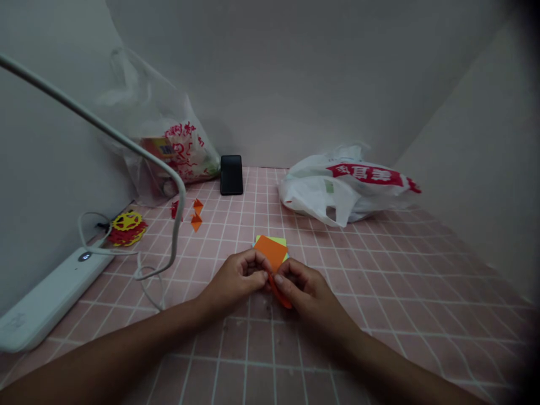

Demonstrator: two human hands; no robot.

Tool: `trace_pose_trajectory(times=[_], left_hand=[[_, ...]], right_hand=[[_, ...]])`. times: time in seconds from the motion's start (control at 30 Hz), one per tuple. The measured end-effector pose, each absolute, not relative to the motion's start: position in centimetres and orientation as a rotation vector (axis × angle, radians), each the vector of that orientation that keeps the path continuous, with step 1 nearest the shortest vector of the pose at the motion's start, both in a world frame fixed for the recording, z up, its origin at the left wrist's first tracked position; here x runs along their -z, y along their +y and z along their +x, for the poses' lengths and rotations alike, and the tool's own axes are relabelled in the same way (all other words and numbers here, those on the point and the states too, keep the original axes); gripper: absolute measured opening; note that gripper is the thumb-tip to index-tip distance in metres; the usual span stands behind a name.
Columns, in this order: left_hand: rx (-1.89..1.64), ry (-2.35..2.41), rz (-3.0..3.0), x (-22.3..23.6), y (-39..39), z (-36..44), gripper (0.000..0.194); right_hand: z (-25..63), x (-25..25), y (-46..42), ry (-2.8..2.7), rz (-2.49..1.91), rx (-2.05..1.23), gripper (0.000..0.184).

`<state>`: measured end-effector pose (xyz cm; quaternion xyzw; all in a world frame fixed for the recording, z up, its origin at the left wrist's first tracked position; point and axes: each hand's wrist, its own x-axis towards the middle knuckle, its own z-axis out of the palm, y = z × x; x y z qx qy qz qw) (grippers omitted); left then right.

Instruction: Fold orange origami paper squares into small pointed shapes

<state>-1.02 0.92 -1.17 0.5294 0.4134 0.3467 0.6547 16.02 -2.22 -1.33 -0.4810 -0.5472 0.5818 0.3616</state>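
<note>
Both of my hands meet near the middle of the table, pinching one small piece of folded orange paper (282, 297). My left hand (242, 277) grips its upper end between thumb and forefinger. On the other side, my right hand (304, 286) holds it with thumb and fingertips. Part of the folded paper is hidden by the fingers. Just beyond the hands lies a stack of square paper, with an orange sheet (272, 250) on top and a yellow-green sheet (276, 241) showing beneath it.
Small folded orange pieces (196, 221) lie at left, near red and yellow cut-outs (127, 221). A white lamp (50, 304) with a bent cable (179, 214) stands left. Farther back are a black phone (232, 175), a filled plastic bag (185, 146) and a white bag (312, 185).
</note>
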Motion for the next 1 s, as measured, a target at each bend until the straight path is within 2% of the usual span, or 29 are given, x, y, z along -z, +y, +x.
trace_pose_trajectory(times=[0.47,0.8,1.0], left_hand=[[-0.792,0.870,1.306,0.93,0.61,-0.95,0.015],[-0.796,0.889,1.369,1.01,0.48,-1.07,0.013],[-0.830,0.917,1.427,1.24,0.43,-1.23,0.010]], right_hand=[[16.10,0.92,-2.36,-1.617,-1.313,-1.249,0.017],[16.12,1.08,-2.36,-1.655,-1.325,-1.184,0.019],[16.08,1.00,-2.48,-1.604,-1.302,-1.250,0.021]])
